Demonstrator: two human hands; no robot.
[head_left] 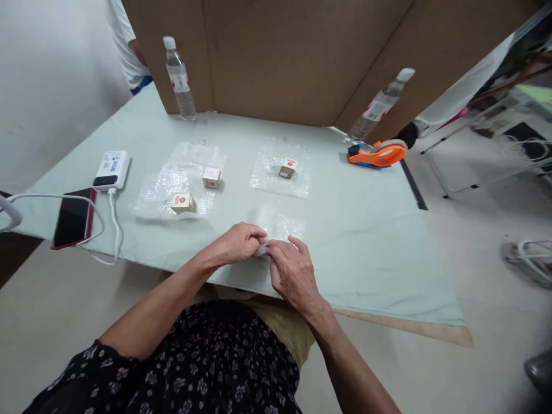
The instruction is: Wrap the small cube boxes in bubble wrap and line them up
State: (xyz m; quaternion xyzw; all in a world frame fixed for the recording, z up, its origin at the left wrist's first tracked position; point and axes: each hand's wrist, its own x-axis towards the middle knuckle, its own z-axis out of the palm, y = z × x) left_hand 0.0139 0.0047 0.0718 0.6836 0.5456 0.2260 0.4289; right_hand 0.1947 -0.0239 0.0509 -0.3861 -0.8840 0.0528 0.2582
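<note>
Near the table's front edge, my left hand (242, 241) and my right hand (293, 264) meet with their fingers closed on a sheet of bubble wrap (288, 225). Part of the sheet is bunched between the fingertips, and the rest lies flat just beyond them. Whether anything is inside the bunched part is hidden. Farther off, a small box (288, 168) rests on another bubble wrap sheet (263, 179). To the left, two more small boxes, one nearer (183, 203) and one farther (211, 177), sit on overlapping bubble wrap (150, 192).
An orange tape dispenser (379, 154) lies at the right. Two water bottles, left (181, 83) and right (379, 109), stand before a cardboard panel (276, 63). A power bank (112, 169) with a cable and a phone (74, 217) lie at left. A person's sleeve (125, 40) shows behind.
</note>
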